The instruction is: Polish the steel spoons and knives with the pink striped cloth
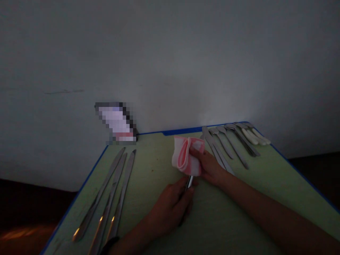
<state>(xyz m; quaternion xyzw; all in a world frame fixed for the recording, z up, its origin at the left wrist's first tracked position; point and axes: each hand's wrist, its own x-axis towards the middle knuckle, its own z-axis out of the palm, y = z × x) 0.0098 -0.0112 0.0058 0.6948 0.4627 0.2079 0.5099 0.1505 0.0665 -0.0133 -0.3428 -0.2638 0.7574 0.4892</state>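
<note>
My left hand is closed around the handle of a piece of metal cutlery. Only a short shiny stretch of it shows, so I cannot tell its exact kind. In my right hand is a folded pink and white cloth, pinched over the upper part of that piece and hiding it. Both hands are above the middle of the pale green table. Three table knives lie side by side to the left, their handles towards me.
At the back right lie more knives, spoons, a cluster of dark metal cutlery and several white-handled pieces. A phone, its screen blurred out, leans against the grey wall. Blue edging borders the table.
</note>
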